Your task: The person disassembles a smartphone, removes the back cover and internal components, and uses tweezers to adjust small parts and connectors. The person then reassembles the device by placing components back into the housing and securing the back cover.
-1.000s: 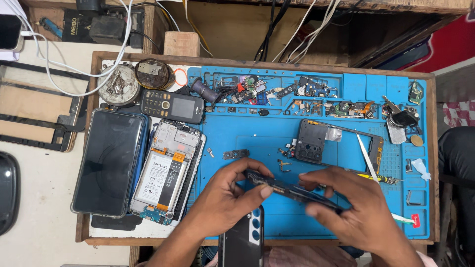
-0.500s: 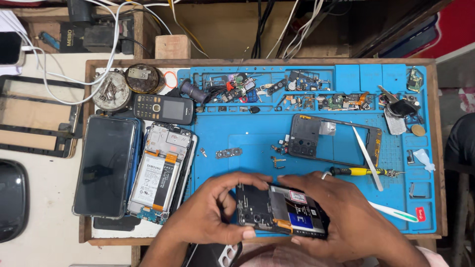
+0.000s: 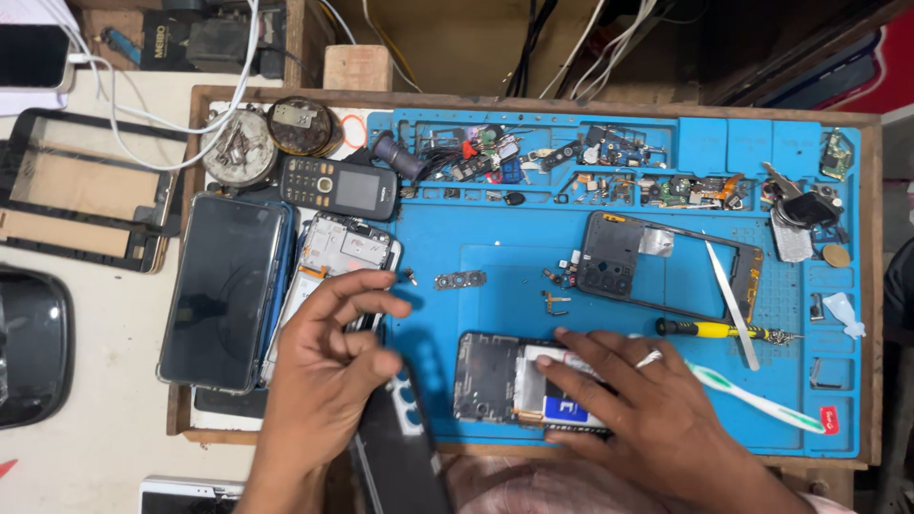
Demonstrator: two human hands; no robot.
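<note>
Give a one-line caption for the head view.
Right hand presses an opened phone on the blue mat; left hand beside it.

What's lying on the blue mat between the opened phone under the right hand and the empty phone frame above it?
In the head view, between the opened phone and the empty phone frame, only a small loose part and the yellow-handled screwdriver lie on the blue mat.

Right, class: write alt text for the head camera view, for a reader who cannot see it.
A person's right hand presses an opened phone flat on a blue repair mat, while the left hand reaches over another opened phone beside it. A phone frame, yellow screwdriver, toothbrush and small parts lie around.
</note>
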